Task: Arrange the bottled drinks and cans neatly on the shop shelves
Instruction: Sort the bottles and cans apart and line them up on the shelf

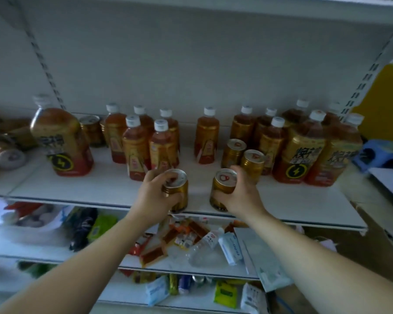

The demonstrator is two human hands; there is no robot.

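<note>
On the white shelf (104, 184), my left hand (156, 193) grips a gold can (179, 189) near the front edge. My right hand (241, 191) grips a second gold can (220, 189) just to the right. Both cans stand upright. Behind the right hand stand two more gold cans (235, 152), (253, 163). Several small amber bottles with white caps (161, 148) stand in the middle and right. A large amber bottle (61, 141) stands at the left, and two more large bottles (302, 152) stand at the right. Another can (91, 130) sits at the back left.
Lower shelves hold loose snack packets (168, 241), a clear plastic bottle (204, 245) lying down and tissue packs (157, 291). Brown items (5, 141) lie at the far left of the drinks shelf. A blue plastic stool (381, 155) and a yellow panel (386, 98) are at the right.
</note>
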